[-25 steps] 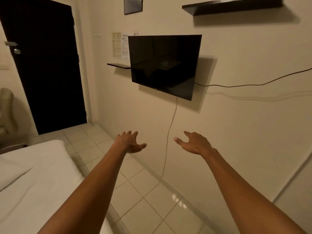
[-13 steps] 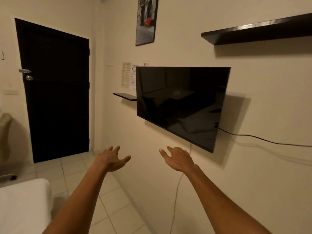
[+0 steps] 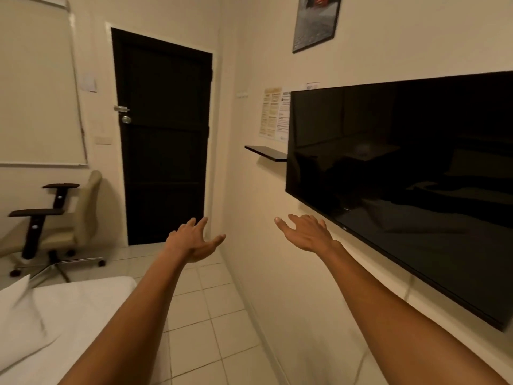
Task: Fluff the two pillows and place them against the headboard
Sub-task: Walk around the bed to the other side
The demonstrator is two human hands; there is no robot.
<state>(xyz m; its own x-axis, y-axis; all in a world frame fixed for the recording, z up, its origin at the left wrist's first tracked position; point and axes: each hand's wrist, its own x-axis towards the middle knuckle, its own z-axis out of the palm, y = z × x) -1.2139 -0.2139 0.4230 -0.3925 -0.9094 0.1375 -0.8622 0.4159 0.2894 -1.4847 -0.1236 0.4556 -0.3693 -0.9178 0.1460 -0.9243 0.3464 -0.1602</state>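
Note:
Both my arms reach forward at chest height. My left hand (image 3: 194,240) is open with fingers spread and holds nothing. My right hand (image 3: 306,232) is open too, palm turned inward, just below the television's lower edge. A white bed (image 3: 72,309) fills the lower left corner. A white fabric corner (image 3: 15,291), possibly a pillow, pokes in at the far left edge. No headboard is in view.
A black wall-mounted television (image 3: 402,184) juts out on the right. A black door (image 3: 163,134) stands ahead, with a beige office chair (image 3: 63,218) to its left. A small dark shelf (image 3: 266,152) sits beside the television. Tiled floor (image 3: 211,315) runs between bed and wall.
My view has swung left and upward: the door moved toward the centre, the chair came into sight, the television slid right. Both hands stayed open and raised.

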